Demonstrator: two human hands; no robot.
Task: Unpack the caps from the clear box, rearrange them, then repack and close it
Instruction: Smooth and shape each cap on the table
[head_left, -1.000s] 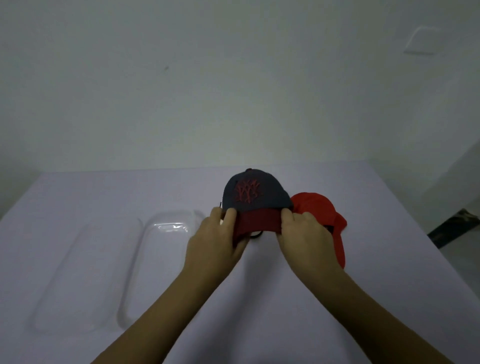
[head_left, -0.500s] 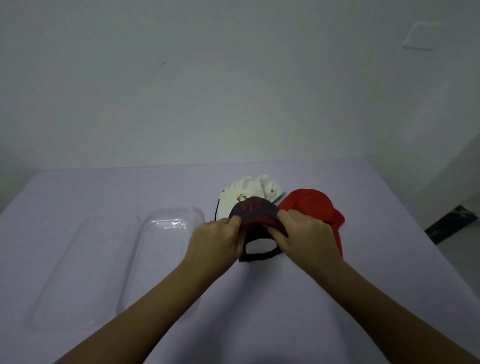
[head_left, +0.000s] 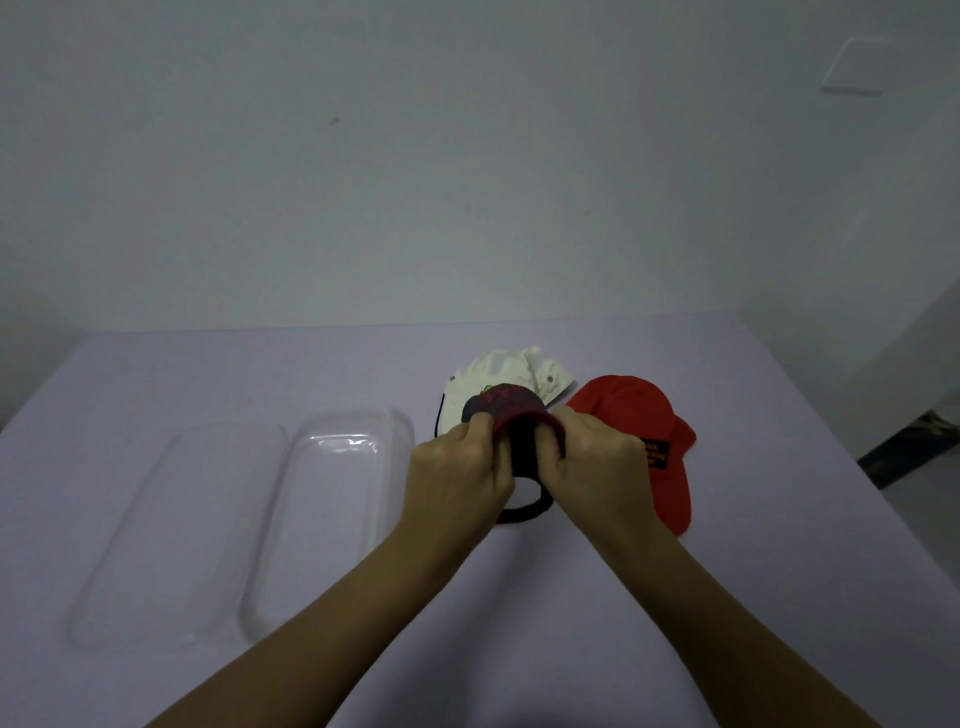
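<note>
Nearest to us, our two bare forearms reach in from the near edge of the table (head_left: 519, 649) and meet past its middle. Our left hand (head_left: 457, 467) and right hand (head_left: 597, 462) are both closed on the dark cap (head_left: 506, 410), pinching its red brim between fingers and thumbs, one hand at each side and the two almost touching. The cap is tipped away from us, its red stitching facing the far edge, and its dark strap (head_left: 522, 512) loops down onto the table below our hands.

To the left, the clear box (head_left: 332, 519) lies open and empty, its long side running from the near edge toward the far one. Its lid (head_left: 176, 535) lies flat just beside it, nearer the left edge.

Just right of our right hand lies the red cap (head_left: 639, 410), brim toward us, with a dark label on its side; the hand covers part of it. Behind the dark cap, toward the far edge, lies the white cap (head_left: 511, 371), partly hidden by it.
</note>
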